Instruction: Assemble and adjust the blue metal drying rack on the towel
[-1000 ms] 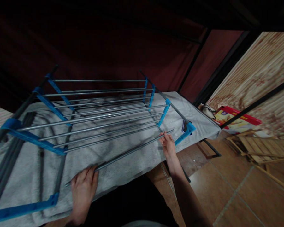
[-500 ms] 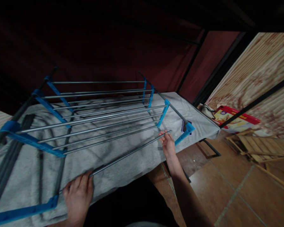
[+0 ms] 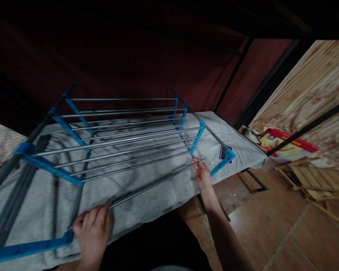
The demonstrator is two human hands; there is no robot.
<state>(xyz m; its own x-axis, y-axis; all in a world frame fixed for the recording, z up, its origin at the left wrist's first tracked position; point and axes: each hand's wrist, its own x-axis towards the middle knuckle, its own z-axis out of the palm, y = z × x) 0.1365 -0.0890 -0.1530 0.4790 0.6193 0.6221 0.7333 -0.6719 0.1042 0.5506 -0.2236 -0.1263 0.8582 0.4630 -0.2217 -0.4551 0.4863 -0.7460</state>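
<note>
A thin grey metal rod (image 3: 152,185) slants across the front of a partly assembled rack (image 3: 127,142) of metal bars and blue plastic brackets. My left hand (image 3: 93,229) is closed over the rod's near end, beside the front left blue bracket (image 3: 31,247). Near the other end, my right hand (image 3: 202,175) pinches the rod between thumb and fingers, its tip poking out past them. To the right of that hand is the front right blue bracket (image 3: 223,164), joined to the rack's side tube. The rod's left tip is hidden under my left hand.
A grey cloth (image 3: 237,141) covers the table under the rack. Several dark tubes (image 3: 14,199) lie at the left. A phone (image 3: 225,153) rests behind the front right bracket. On the floor at the right are a red and yellow box (image 3: 288,142) and a folded wooden piece (image 3: 313,178).
The whole view has shifted slightly, so the rack appears a little further right. Both hands keep their hold on the rod, which has hardly moved relative to the rack.
</note>
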